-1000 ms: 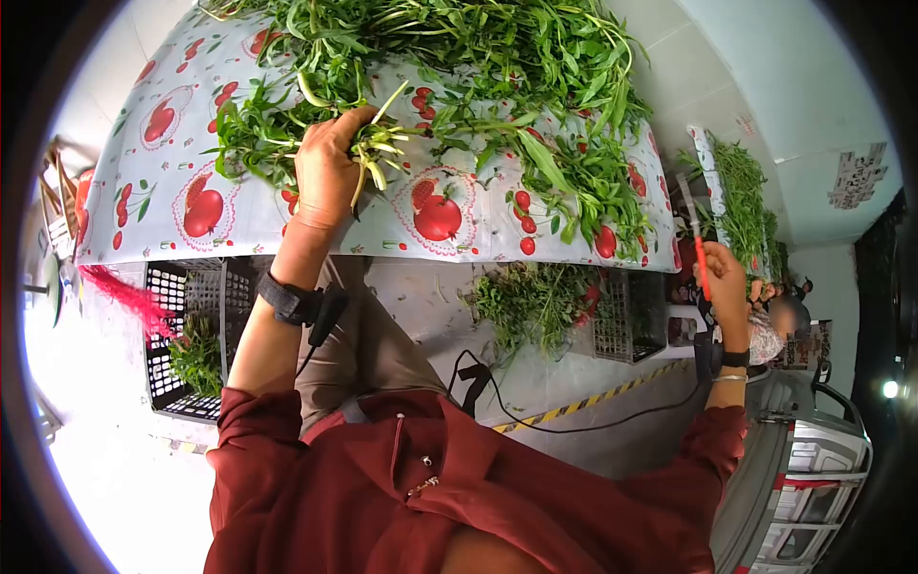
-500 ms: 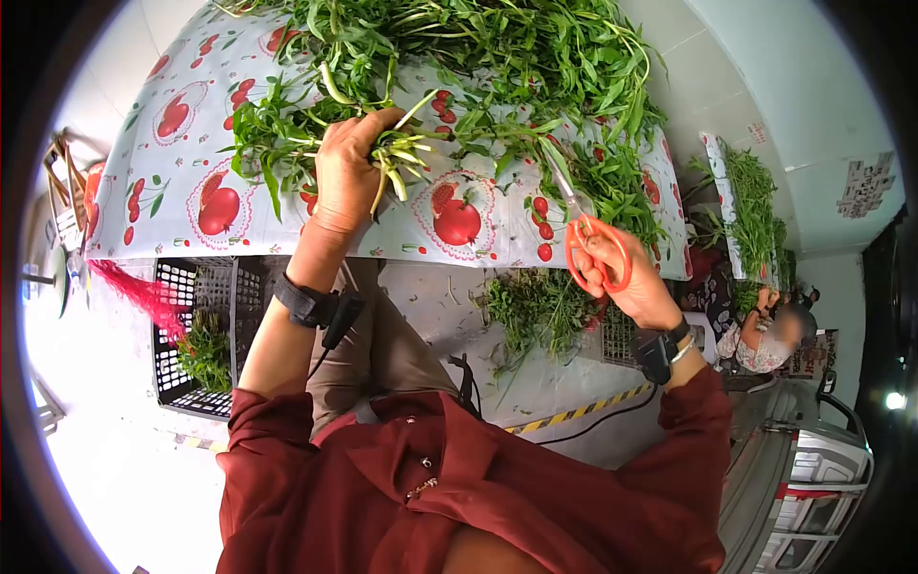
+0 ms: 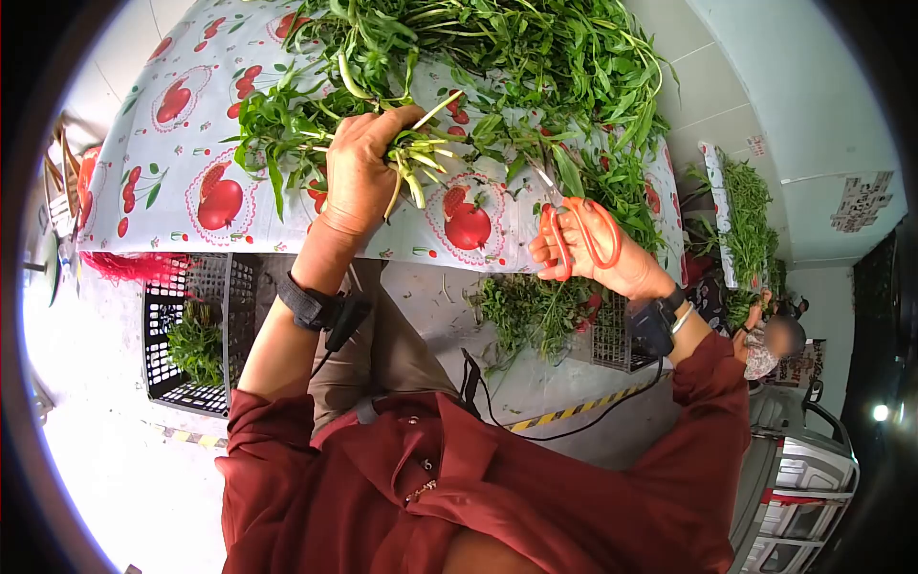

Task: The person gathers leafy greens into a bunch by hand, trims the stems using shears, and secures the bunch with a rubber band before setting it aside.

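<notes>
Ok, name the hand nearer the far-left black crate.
Left. The left hand, gripping stems, is above and right of the black crate in view; the right hand, holding scissors, is much farther right.

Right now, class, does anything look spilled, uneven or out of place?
Yes: one pale stem juts past the other stem ends in the left hand's bunch. Below the tablecloth's edge, greens sit beside a crate, perhaps spilled.

Single head-worn view, forward and steeply down; wide, near; wearer's shirt (image 3: 545,478) at bottom, tablecloth (image 3: 270,228) at top.
</notes>
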Tool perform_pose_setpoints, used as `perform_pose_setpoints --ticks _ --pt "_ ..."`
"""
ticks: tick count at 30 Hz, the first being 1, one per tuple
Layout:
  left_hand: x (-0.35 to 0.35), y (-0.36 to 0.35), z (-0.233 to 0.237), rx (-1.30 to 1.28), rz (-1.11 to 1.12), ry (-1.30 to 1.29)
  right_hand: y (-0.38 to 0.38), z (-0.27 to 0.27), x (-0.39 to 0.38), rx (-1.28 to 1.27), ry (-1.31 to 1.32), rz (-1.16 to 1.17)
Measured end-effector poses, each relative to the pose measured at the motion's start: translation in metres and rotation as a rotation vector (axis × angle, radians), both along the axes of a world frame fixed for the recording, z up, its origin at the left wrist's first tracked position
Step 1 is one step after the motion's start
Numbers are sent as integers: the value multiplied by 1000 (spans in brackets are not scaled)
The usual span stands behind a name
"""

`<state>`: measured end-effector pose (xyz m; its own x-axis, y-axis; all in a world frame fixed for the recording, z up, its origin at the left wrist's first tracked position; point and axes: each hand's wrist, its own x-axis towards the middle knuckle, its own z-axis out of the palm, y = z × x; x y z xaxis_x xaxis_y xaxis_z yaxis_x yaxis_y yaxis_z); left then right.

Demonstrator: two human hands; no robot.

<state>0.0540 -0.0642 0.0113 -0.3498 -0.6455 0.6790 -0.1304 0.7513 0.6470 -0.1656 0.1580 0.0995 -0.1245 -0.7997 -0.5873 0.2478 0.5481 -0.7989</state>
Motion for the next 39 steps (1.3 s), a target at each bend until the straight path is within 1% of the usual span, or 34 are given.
perform_pose_setpoints --ticks 1,3,5,7,9,10,11,13,14,15,17,21,23,24,25,27,28,29,30,31,32,33,34,35,37,39 --pt "0 0 0 2 -9 -3 -5 0 -2 41 39 26" --pt "1 -1 -1 -3 -20 5 -15 -2 -2 34 40 10" --pt "2 -2 -1 -7 -31 13 -24 -4 -7 -10 20 16" --pt "3 -2 0 17 -45 -11 -33 -4 -3 3 11 7" --pt "3 -2 -1 17 -59 -7 -38 -8 -4 -67 54 63" --pt "3 -3 -1 16 -75 -2 -40 -6 3 -73 110 49" --pt "3 -3 -1 17 -72 -3 -40 -7 3 -72 109 52" --pt "4 -2 0 26 -69 -2 -39 -10 2 -122 264 64" --pt "4 -1 1 35 -62 -34 -37 -13 3 -115 325 4" --pt "4 -1 1 36 -62 -34 -35 -12 5 -114 325 4" --pt "3 -1 0 38 -42 -26 -30 -8 8 -115 445 40" --pt "2 0 0 46 -26 -15 -15 -12 0 -100 477 5" --pt "0 -2 -4 55 -15 -24 -9 -14 -3 113 641 75" --pt "-1 -3 -5 53 -13 -7 -3 -21 -4 -3 675 86" --pt "-1 -3 -5 52 -13 10 1 -29 -8 -2 676 82" --pt "-1 -3 -5 56 -21 0 5 -40 -14 -151 1137 266" --pt "-1 -3 -6 53 -30 -1 6 -38 -17 -79 1165 305" --pt "1 -5 -8 45 -33 -4 7 -35 -17 -89 1162 308" --pt "1 -5 -9 57 -43 -4 6 -33 -15 -152 1215 315" --pt "-2 -4 -7 6 -33 81 2 -29 -11 -220 1264 325" --pt "-2 -4 -6 -1 -30 67 -2 -18 -7 -185 1343 378" --pt "-1 -3 -4 -7 -26 54 -4 -19 -8 -252 1380 363" --pt "-1 -3 -2 -25 -32 58 -7 -16 -10 -261 1405 364" --pt "1 0 0 32 -39 -11 -11 -11 -12 -266 1432 361" --pt "1 -2 -1 -15 -69 -5 -31 10 -5 -271 1374 330" --pt "1 -4 -1 -28 -82 0 -54 23 3 -365 1311 285"
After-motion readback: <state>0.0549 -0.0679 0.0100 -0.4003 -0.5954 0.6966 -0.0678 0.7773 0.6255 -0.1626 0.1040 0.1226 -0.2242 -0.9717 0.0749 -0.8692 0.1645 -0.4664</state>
